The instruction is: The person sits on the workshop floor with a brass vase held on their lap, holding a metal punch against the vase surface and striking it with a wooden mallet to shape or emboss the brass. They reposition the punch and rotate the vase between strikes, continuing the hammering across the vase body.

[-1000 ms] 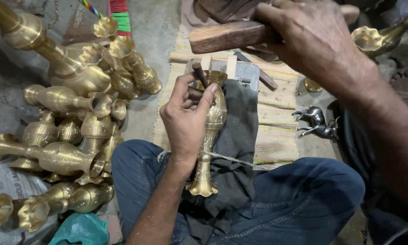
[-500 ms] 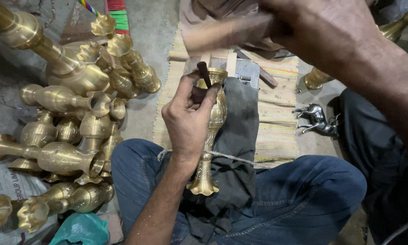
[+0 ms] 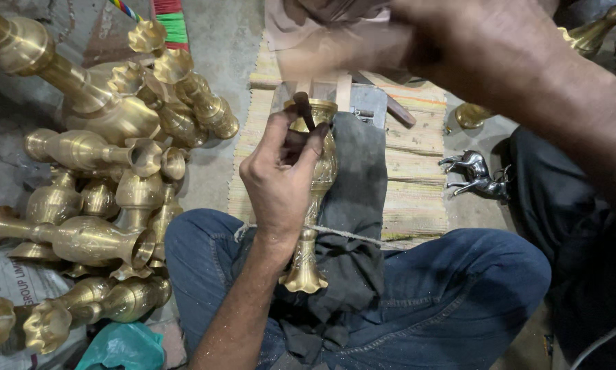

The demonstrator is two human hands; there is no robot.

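The right hand is a blur at the top, clenched on a wooden mallet whose outline is smeared, so its head and handle cannot be told apart. Its forearm runs off the right edge. The left hand covers the upper body of the brass vase, and its fingers grip a dark punch of which only the curved top shows; where the tip meets the metal is hidden.

The vase is yellow brass with raised pattern along its side, a narrow waist and a scalloped, flared foot. It lies on a dark cloth across the person's lap, between the blue-jeaned knees, with a thin cord crossing it at the waist. Its long axis runs near upright in the view, foot toward the person, mouth away toward a striped mat on the floor.

At the left lies a heap of vases (many cut off by the edge, pointing every way). A small silver horse figure stands on the floor beside the mat.
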